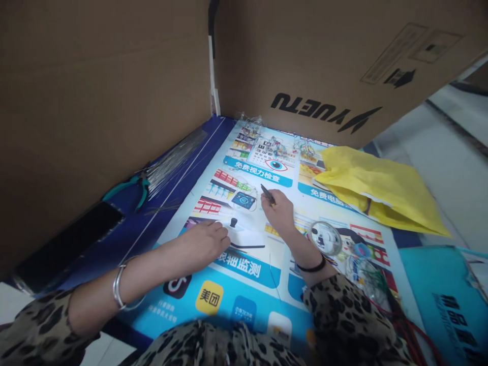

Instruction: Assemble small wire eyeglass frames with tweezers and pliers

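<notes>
Head view: at the far left a brown cardboard wall point(95, 76) stands upright, and along its foot lies a black flat object point(68, 246), too dark to name. Just beyond it, pliers point(143, 190) with teal handles rest next to a bundle of thin straight wires point(171, 165), all on a dark blue sheet point(152, 226). A silver bangle point(117, 287) circles the left wrist. The left hand point(208, 241) lies palm down on a printed poster point(263, 267), fingers bent and close together; whether anything is pinched beneath them cannot be told. Well apart from it, to the right and a little farther forward, the right hand point(280, 211) is closed around a dark pointed tool point(269, 195), its tip sticking out toward the upper left above the poster's middle. Tangled clear wire point(249, 121) sits at the poster's far edge, before a second cardboard panel point(305, 61) with upside-down black lettering. A black band point(319, 264) rings the right wrist, and near it lies a round clear coil point(326, 237). Farther right, a crumpled yellow bag point(381, 180) overlaps the poster's corner; nearer the body are red cords point(414, 325) and a bright blue packet point(434, 274).
</notes>
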`<act>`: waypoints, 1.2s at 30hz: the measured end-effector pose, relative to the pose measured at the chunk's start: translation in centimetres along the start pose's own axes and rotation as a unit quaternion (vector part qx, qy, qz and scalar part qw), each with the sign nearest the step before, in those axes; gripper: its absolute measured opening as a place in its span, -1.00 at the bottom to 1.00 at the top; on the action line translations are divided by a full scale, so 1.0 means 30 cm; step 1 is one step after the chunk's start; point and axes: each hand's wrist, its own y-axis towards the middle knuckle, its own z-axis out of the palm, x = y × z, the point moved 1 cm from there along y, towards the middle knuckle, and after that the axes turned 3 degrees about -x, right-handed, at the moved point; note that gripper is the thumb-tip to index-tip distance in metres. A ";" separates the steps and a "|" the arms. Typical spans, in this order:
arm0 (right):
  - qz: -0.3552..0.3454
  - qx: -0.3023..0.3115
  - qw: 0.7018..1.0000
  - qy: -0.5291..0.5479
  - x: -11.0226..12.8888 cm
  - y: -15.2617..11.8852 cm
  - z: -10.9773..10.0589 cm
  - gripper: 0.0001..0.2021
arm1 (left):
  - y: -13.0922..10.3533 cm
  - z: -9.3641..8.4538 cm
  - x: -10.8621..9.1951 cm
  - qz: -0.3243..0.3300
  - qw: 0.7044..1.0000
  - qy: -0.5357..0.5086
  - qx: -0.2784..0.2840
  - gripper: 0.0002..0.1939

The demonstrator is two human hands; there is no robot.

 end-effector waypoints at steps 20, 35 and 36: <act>0.003 0.022 0.984 0.179 0.028 -0.027 -0.025 -0.79 | 0.089 -0.035 0.085 -0.157 0.980 -0.119 -0.008 -0.79; -0.229 0.183 0.956 0.021 0.046 -0.050 -0.012 -0.87 | 0.110 0.072 0.147 -0.149 0.976 -0.150 -0.057 -0.79; -0.228 0.187 0.955 0.019 0.045 -0.052 -0.012 -0.85 | 0.108 0.074 0.151 -0.146 0.974 -0.163 -0.059 -0.79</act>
